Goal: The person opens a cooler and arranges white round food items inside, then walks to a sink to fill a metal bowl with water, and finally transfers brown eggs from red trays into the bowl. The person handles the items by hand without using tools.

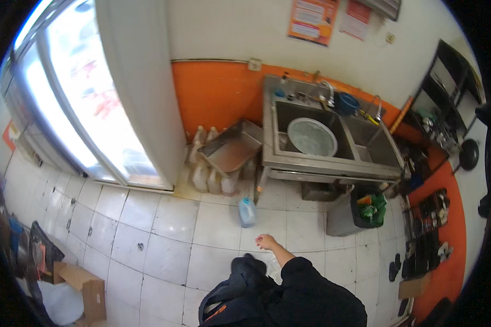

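My right hand [266, 242] reaches out over the tiled floor from a black sleeve, its fingers partly curled. Nothing can be made out in it, though it is too small to see how closed the fingers are. My left hand is out of view. Just beyond the right hand, apart from it, a translucent plastic jug [247, 211] with bluish contents stands on the floor. Farther ahead is a stainless steel double sink [311, 164]. A large round metal basin [312, 137], seemingly filled with water, is tilted in its left bowl.
Several plastic jugs [200, 178] stand around a tilted metal tray [233, 151] left of the sink. A lit glass-door refrigerator [106, 94] is at left. A lined trash bin [343, 216] stands at right. A cardboard box [93, 300] lies lower left.
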### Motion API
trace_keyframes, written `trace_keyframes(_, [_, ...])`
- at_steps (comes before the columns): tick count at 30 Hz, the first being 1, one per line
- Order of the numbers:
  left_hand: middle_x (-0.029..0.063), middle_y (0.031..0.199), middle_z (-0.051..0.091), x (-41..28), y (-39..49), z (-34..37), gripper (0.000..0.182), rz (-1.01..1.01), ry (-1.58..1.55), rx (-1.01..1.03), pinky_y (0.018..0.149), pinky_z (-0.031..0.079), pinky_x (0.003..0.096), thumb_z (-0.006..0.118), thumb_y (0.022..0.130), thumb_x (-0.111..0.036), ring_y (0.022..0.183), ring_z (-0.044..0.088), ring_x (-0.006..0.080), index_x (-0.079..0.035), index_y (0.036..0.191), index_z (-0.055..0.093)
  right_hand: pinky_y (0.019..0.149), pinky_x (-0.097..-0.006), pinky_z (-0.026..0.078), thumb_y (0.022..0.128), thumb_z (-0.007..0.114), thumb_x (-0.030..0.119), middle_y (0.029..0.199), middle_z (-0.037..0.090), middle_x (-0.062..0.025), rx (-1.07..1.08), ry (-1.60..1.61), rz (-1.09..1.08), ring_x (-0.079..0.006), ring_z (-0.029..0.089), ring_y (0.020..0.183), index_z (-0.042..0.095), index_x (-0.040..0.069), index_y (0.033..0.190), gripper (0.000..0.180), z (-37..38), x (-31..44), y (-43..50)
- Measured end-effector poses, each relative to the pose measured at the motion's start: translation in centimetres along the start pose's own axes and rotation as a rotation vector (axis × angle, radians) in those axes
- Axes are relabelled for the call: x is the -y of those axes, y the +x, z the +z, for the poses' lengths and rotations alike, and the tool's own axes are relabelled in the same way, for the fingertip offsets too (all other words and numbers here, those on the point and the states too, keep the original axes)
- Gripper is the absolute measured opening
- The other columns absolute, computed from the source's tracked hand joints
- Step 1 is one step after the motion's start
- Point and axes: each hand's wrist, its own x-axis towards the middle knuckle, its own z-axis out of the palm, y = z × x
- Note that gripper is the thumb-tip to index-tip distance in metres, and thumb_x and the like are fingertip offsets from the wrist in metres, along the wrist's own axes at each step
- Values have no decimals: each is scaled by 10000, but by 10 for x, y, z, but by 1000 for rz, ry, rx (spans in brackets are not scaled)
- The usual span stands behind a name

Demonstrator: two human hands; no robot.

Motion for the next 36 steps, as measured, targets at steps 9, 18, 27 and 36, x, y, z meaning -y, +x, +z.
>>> trace_keyframes(9, [126, 783, 654, -63, 125, -62, 403, 211, -349, 217, 592, 489, 340, 637, 752, -368, 670, 631, 219, -11, 940, 630, 440, -349, 426, 801, 540, 292, 586, 571, -42, 355, -569, 187, -184, 514, 459, 624, 104, 720, 221, 95, -5, 28])
trace_keyframes(18, [137, 946, 640, -24, 189, -317, 339, -142, -873, -541, 786, 471, 346, 634, 754, -274, 897, 606, 271, -58, 1012, 589, 519, -374, 471, 814, 532, 238, 663, 613, -69, 502, -886, 452, -236, 586, 592, 639, 65, 730, 220, 274, 260, 189])
trace_keyframes(27, [212, 1164, 537, 46, 187, -299, 408, -565, -738, -210, 900, 409, 399, 446, 858, -314, 1077, 511, 339, -36, 1132, 565, 645, -379, 500, 809, 537, 198, 796, 656, -134, 474, -724, -691, -260, 634, 702, 641, 23, 899, 223, 693, 731, 347])
trace_keyframes(36, [193, 1178, 533, 9, 503, -656, 418, -268, -427, -124, 914, 401, 410, 460, 841, -341, 1104, 495, 328, -49, 1117, 574, 523, -300, 478, 793, 534, 92, 710, 640, -56, 769, -1141, -416, -152, 582, 610, 665, 55, 873, 158, 881, 802, 368])
